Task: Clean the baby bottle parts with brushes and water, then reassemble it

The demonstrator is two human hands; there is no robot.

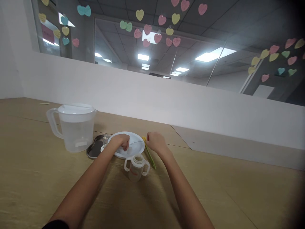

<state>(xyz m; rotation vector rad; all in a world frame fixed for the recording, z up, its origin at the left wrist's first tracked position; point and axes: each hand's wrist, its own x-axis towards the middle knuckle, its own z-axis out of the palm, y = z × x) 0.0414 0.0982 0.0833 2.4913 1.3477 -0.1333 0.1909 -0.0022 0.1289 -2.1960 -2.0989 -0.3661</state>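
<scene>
My left hand (121, 141) is over the white plate (139, 148), its fingers closed; a small translucent piece shows just below the fingertips, and what they grip is too small to name. My right hand (156, 142) is closed at the plate's right edge. A thin wire-like rod (138, 142) runs from it toward my left hand. Beneath my right hand a slim green brush-like stick (150, 157) with a yellow end lies on the table. In front of the plate a translucent two-handled cup (135, 170) stands upright with its top uncovered.
A lidded translucent pitcher (78, 130) stands at the left. Next to it lies a shallow metal tray (93, 149), partly hidden behind my left forearm, with a small white part (103, 148) by it. A white wall and a window with heart-shaped notes rise behind the wooden table (114, 203).
</scene>
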